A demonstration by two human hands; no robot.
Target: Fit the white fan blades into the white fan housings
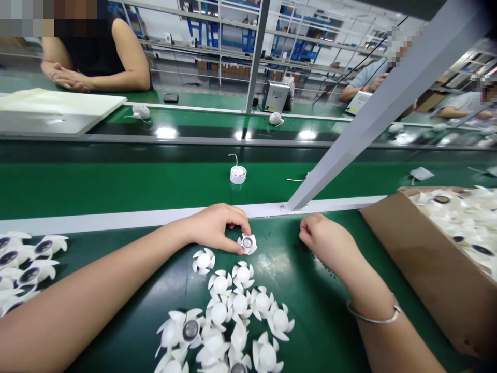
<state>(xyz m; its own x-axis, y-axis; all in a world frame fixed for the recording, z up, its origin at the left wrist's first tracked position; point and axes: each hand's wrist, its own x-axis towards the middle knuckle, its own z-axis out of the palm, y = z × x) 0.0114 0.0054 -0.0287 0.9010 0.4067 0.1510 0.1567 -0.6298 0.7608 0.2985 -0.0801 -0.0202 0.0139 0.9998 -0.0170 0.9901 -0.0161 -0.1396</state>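
Note:
My left hand (219,228) pinches a small white fan wheel (247,243), its grey round centre facing up, just over the green table. To the right, my right hand (328,241) is closed above the table near small dark specks; what its fingers hold, if anything, is hidden. Just below my left hand lies a single white fan wheel (203,261). Several more white fan wheels (218,313) are spread in a loose group toward the near edge, most with plain white centres up and a few showing dark centres.
A cardboard box (423,259) full of white fan wheels stands at right. More fan wheels (33,272) lie at far left. A slanted metal post (349,129) rises behind my right hand. A white round housing (238,175) sits on the green belt (116,186). People sit beyond.

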